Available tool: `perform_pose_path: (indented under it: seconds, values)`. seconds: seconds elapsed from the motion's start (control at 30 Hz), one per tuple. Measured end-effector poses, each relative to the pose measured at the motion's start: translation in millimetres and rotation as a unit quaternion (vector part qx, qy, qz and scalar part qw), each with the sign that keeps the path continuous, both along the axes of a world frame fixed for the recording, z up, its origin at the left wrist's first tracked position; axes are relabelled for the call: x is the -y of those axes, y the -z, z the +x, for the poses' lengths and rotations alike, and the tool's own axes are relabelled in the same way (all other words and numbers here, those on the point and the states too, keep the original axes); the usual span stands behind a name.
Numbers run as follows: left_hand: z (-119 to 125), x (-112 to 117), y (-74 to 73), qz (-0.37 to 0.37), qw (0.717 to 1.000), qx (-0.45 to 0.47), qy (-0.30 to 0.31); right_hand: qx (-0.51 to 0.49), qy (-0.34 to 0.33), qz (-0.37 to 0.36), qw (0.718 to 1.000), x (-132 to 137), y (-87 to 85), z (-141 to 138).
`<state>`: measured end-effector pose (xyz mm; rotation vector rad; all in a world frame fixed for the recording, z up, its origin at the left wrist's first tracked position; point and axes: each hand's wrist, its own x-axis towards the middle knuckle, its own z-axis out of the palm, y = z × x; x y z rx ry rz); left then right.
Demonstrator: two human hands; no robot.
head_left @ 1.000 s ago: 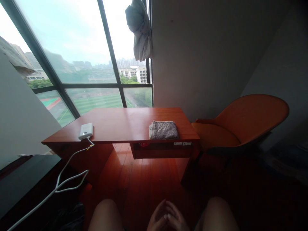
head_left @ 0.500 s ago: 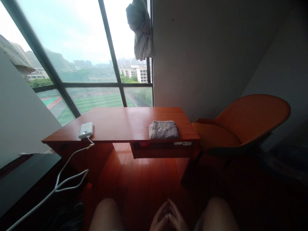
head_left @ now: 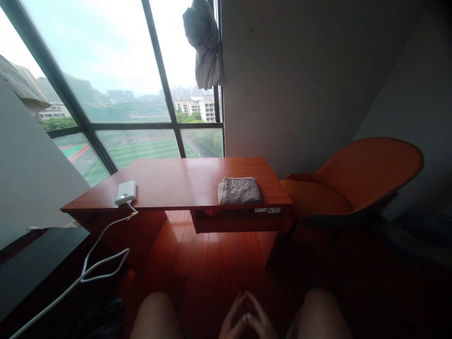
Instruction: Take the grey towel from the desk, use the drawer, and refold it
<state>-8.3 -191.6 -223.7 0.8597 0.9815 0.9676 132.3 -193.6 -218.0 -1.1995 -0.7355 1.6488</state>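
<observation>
Between my bare knees, at the bottom of the head view, my left hand and my right hand meet at the fingertips. Their fingers are stretched out, the thumbs lean together, and both hands hold nothing. Beyond them stands a reddish-brown wooden desk. A folded grey-brown towel with a pale pattern lies near its front right edge. At the front left of the desktop lies a white power bank, with a white cable plugged into it.
An orange chair stands right of the desk. A dark-topped surface is at the left, where the cable hangs past. Under the desktop is an open shelf with a red item in it. Windows rise behind, beside a bunched curtain.
The camera view has shifted very slightly. My hands keep their fingertip-to-fingertip pose, and the towel, power bank and cable stay where they were.
</observation>
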Motion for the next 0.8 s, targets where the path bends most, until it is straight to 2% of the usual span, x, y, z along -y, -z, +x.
perform_pose_path:
  seconds: [0.1,0.23,0.37,0.47,0.6,0.8]
  values:
    - [-0.8,0.2,0.5,-0.011,1.0,0.022,0.006,0.01,-0.012,-0.012,1.0,2.6,2.8,-0.6]
    - [1.0,-1.1,1.9,-0.009,0.999,0.031,-0.017,0.043,-0.019,0.008,0.999,-0.2,8.8,-0.2]
    - [3.1,-1.7,1.2,-0.038,0.998,0.044,-0.022,0.052,-0.053,0.017,0.997,-4.8,12.0,3.6]
    - [2.9,-1.2,-0.6,-0.051,0.998,0.048,-0.002,0.06,-0.066,0.013,0.996,-5.1,11.8,5.2]
    - [2.4,-0.2,-0.7,-0.066,0.996,0.053,-0.012,0.072,-0.071,0.021,0.995,-5.3,11.6,4.4]
    - [1.1,0.9,6.5,-0.11,0.992,0.057,-0.008,0.102,-0.079,0.025,0.991,-4.6,7.2,3.8]
